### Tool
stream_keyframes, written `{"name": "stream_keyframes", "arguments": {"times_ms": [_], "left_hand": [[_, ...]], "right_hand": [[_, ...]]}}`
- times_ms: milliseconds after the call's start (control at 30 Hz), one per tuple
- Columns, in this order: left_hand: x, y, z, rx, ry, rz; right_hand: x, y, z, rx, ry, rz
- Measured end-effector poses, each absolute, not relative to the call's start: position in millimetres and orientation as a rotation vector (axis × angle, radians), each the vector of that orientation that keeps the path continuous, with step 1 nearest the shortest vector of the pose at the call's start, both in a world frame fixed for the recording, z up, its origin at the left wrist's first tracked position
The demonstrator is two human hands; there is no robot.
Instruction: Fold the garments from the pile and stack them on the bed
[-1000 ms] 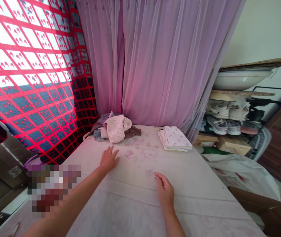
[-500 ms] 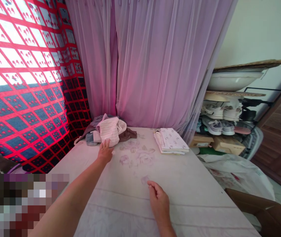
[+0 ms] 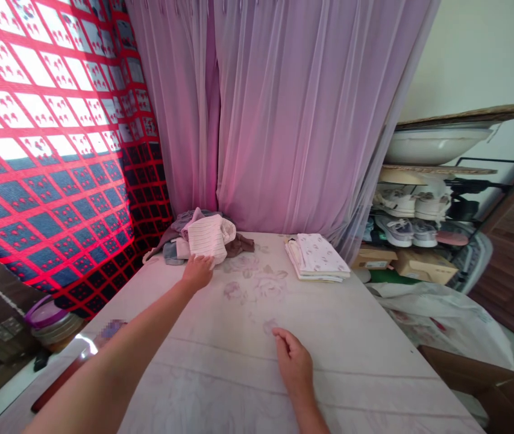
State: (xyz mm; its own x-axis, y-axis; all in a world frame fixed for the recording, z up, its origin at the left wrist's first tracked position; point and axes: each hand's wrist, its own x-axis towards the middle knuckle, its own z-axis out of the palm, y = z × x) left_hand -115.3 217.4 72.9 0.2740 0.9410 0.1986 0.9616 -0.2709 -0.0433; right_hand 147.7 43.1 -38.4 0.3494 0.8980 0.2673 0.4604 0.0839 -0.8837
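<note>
From my remote seat, I have the left hand (image 3: 197, 275) stretched forward, palm down, its fingers (image 3: 201, 260) spread a little over the near edge of a pale striped garment (image 3: 205, 236). They touch it, but I cannot tell whether they pinch the cloth. My right hand (image 3: 295, 358) rests low and nearer me, fingers loosely curled with a gap beside the thumb, holding nothing I can see.

The striped garment lies on top of a rumpled pile of clothes (image 3: 179, 228) at the far left of the flower-printed surface (image 3: 238, 331); brown fabric (image 3: 241, 245) sticks out on its right. Well apart, at the far right, I have a neatly folded stack (image 3: 322, 253) with a white patterned cloth uppermost.

Farther out, a purple curtain (image 3: 275, 120) hangs behind both, with a red checked cloth (image 3: 64, 199) to the left. On the right, shoes (image 3: 399, 232) sit on a rack below a white basin (image 3: 437, 147).
</note>
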Motion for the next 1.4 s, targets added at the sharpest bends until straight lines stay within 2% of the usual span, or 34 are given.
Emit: {"name": "stream_keyframes", "arguments": {"times_ms": [167,300,467,600,733,933,1067,1267,1333,1400], "left_hand": [[-83,159,69,-2.545,-1.649,-0.29],[-62,101,54,-2.789,-1.57,-0.803],[-72,65,23,-2.661,-1.807,-1.086],[-92,64,2,-2.249,-2.196,-0.792],[-93,64,-3,-2.39,-2.208,-0.497],[-94,58,8,-2.669,-2.067,-0.649],[-89,59,2,-2.795,-2.053,-1.031],[-64,55,-14,-2.522,-2.238,-2.298],[-63,51,-13,-2.318,-2.231,-2.491],[-66,48,-10,-2.195,-2.228,-2.531]], "right_hand": [[151,45,-37,-1.514,-1.265,0.555],[151,44,-39,-1.513,-1.217,0.568],[153,43,-42,-1.492,-1.162,0.582],[153,42,-43,-1.475,-1.159,0.581],[152,42,-40,-1.509,-1.226,0.542],[148,42,-34,-1.58,-1.348,0.484],[145,42,-32,-1.612,-1.401,0.417],[147,37,-30,-1.604,-1.366,0.431],[149,35,-30,-1.577,-1.358,0.471],[151,35,-29,-1.557,-1.352,0.508]]}}
